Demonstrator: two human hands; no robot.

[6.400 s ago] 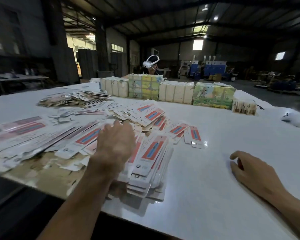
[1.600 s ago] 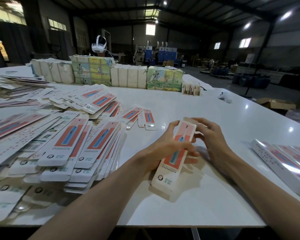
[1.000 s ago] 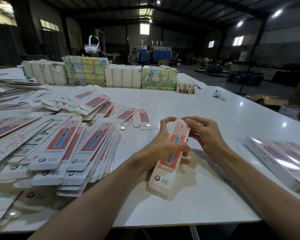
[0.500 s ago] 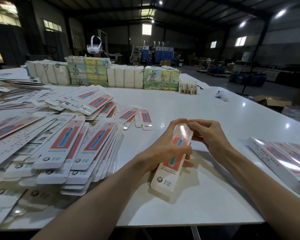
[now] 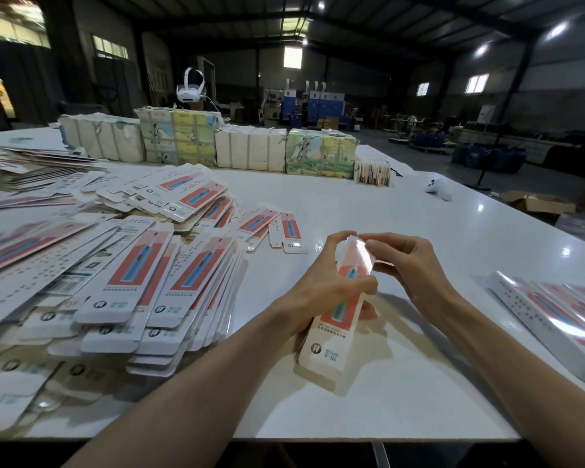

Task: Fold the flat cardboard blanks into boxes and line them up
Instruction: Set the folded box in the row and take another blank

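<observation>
Head view: your left hand (image 5: 321, 295) is wrapped round the middle of a long thin box (image 5: 331, 336), with fingers curled over its front. Your right hand (image 5: 416, 265) pinches the far end of the same box with its fingertips, at the shiny top part. The box is white with a red and blue picture on its front. You hold it over the white desk (image 5: 385, 214), right in front of you, tilted so the far end is up and the near end is low. It is hard to tell if the near end touches the desk. To your left lies a big messy pile of flat blanks (image 5: 169, 288), spread out and stacked on each other, with the same red and blue picture. To your right, near the desk edge, a few finished boxes (image 5: 547, 319) lie side by side. At the far side of the desk stands a row of wrapped bundles (image 5: 250, 152), some white and some with green and yellow pictures. A small stack of thin brown pieces (image 5: 372, 172) sits just beside the right end of that row. A small white thing (image 5: 438, 190) lies alone near the far right edge. Behind the bundles a white headset (image 5: 191, 86) shows.
</observation>
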